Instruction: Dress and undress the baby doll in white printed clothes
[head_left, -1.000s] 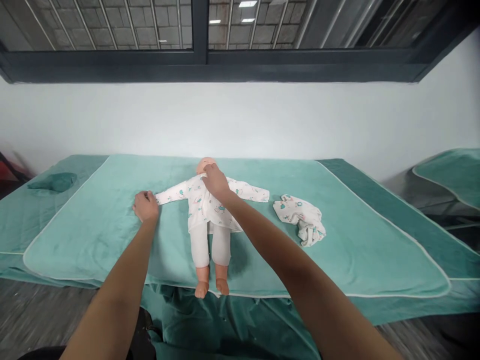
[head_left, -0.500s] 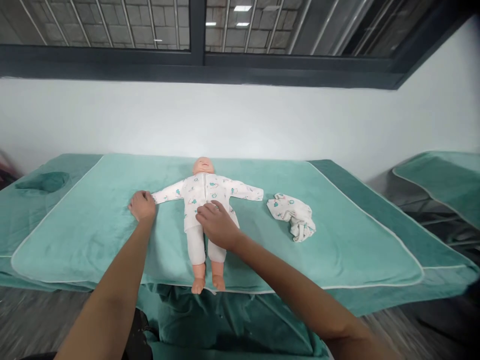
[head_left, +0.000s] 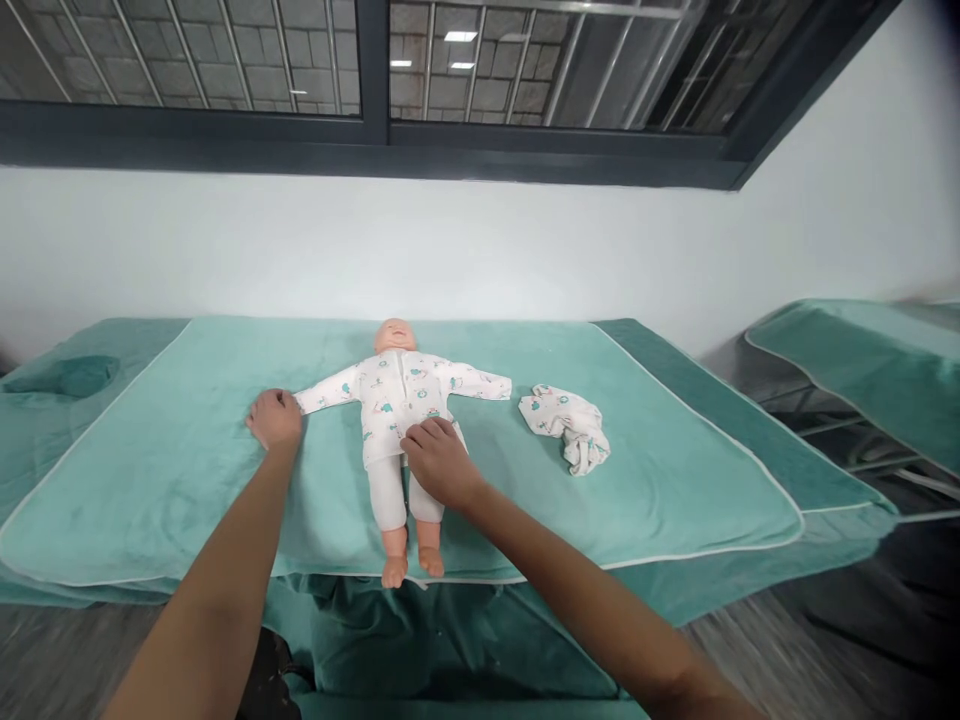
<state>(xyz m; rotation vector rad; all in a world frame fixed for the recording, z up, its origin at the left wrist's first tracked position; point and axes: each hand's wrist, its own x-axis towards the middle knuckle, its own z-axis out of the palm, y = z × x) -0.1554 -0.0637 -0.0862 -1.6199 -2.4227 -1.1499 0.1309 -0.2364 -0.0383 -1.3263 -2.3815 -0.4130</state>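
Note:
A baby doll in a white printed top and pale leggings lies face up on a teal towel, arms spread, bare feet at the near edge. My left hand is closed around the cuff of the doll's outstretched sleeve. My right hand rests on the lower hem of the doll's top at the waist, with fingers curled onto the cloth. A crumpled white printed garment lies on the towel to the right of the doll.
The towel covers a long bed against a white wall under a dark-framed window. A small dark green bundle sits at the far left. A second teal-covered bed stands to the right. Grey floor lies below.
My right hand has slid from the doll's neck down its chest to the waist hem. My left hand stays on the sleeve cuff. The view has shifted slightly to the right.

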